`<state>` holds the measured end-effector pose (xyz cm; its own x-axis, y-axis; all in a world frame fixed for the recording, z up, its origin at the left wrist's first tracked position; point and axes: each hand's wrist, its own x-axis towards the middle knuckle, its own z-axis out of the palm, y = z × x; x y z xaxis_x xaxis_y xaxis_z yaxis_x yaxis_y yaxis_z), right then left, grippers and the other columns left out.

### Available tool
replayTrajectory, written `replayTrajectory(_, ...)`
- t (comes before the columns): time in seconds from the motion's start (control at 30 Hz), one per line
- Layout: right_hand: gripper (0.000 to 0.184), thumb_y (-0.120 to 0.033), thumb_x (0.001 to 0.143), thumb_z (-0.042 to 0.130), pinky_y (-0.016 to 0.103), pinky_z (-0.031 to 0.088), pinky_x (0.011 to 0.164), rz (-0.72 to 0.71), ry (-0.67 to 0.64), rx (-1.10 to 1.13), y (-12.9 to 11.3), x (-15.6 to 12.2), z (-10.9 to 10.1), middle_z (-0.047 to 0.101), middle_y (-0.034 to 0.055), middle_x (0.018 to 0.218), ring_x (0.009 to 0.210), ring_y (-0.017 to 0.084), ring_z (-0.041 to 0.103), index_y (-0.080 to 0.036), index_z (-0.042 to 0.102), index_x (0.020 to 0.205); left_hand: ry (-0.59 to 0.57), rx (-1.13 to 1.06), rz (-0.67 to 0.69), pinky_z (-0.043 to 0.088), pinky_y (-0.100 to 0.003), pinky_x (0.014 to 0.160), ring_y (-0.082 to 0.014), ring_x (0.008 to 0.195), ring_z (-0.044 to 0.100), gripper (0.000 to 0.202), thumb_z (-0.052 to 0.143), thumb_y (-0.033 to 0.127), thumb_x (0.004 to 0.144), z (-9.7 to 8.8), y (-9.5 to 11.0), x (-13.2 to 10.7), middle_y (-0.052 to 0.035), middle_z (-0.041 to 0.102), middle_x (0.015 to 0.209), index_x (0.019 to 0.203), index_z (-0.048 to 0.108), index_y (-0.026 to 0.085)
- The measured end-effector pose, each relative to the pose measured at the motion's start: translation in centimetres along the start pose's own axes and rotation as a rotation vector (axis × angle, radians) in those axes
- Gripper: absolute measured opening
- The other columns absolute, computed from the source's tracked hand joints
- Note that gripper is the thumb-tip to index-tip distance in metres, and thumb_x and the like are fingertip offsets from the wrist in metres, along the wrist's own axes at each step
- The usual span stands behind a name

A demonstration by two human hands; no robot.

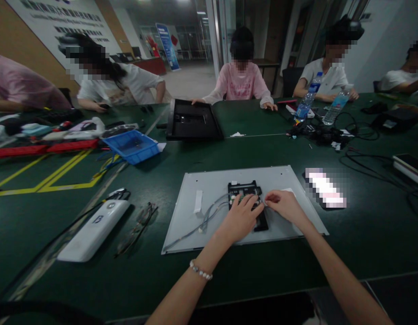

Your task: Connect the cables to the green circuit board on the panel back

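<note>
Left hand (243, 212) lies unclenched, fingers spread, across one black frame (262, 222) on a white panel (187, 198), hiding the frame's middle; the right hand (285, 205) bunches its fingertips at the frame's right edge, and whether they grip anything cannot be told. At far left, wall lettering (65, 17) is too blurred to read. Then, on the tabletop (144, 289), come one white power bank (90, 234), its mark resembling "13", one blue basket (134, 151), one pair of glasses (137, 234) and, farther back, one black tray (177, 128). One white strip (198, 201) and grey cables (205, 220) lie left of the frame. Farther right stand two bottles (307, 101), labels unreadable, and nearer lies one phone (326, 189).
</note>
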<state>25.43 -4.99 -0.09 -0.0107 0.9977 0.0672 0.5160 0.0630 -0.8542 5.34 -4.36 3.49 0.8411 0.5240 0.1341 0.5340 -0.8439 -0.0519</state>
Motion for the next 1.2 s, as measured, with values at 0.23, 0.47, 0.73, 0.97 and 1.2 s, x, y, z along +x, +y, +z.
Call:
replayTrajectory(0.23,0.009,-0.021,0.076,0.059,0.031,0.048,0.071,-0.123,0.005,-0.27,-1.1,-0.4,-0.3,0.065,0.0031,0.082,0.071,0.016,0.061,-0.021,0.066,0.08,0.007,-0.066,-0.014,0.028,-0.042,0.103,-0.025,0.121,0.04,0.041,0.047,0.016,0.084,-0.1,-0.1,0.2,-0.0094,0.043,0.132,0.125,0.045,0.021)
replayTrajectory(0.47,0.012,-0.014,0.078,0.056,0.031,0.046,0.074,-0.206,-0.059,-0.292,-1.1,-0.3,-0.5,0.063,0.0032,0.087,0.079,0.016,0.059,-0.02,0.066,0.082,0.0,-0.112,-0.006,0.032,-0.04,0.1,-0.0252,0.115,0.042,0.04,0.048,0.016,0.082,-0.5,-0.4,0.2,-0.0083,0.044,0.128,0.121,0.049,0.022)
replayTrajectory(0.73,0.011,-0.014,0.078,0.058,0.031,0.045,0.073,-0.234,-0.097,-0.261,-0.9,-0.4,-0.6,0.063,0.0021,0.085,0.078,0.016,0.058,-0.021,0.066,0.082,-0.011,-0.162,0.004,0.033,-0.041,0.099,-0.0246,0.113,0.043,0.041,0.047,0.017,0.082,-0.7,-0.6,0.1,-0.0073,0.046,0.124,0.123,0.049,0.023)
replayTrajectory(0.97,0.012,-0.012,0.078,0.056,0.03,0.044,0.073,-0.236,-0.138,-0.259,-1.1,-0.5,-0.7,0.062,0.0021,0.086,0.079,0.016,0.058,-0.02,0.065,0.082,-0.012,-0.167,0.002,0.033,-0.041,0.099,-0.0249,0.113,0.043,0.041,0.047,0.018,0.083,-0.7,-0.6,0.0,-0.0073,0.046,0.125,0.123,0.049,0.024)
replayTrajectory(1.2,0.015,-0.011,0.077,0.056,0.032,0.044,0.075,-0.22,-0.154,-0.254,-1.0,-0.3,-0.9,0.061,0.0027,0.088,0.08,0.016,0.058,-0.02,0.065,0.085,-0.006,-0.148,-0.01,0.034,-0.04,0.097,-0.024,0.113,0.043,0.044,0.046,0.017,0.083,-0.6,-0.5,0.0,-0.0069,0.045,0.126,0.126,0.046,0.024)
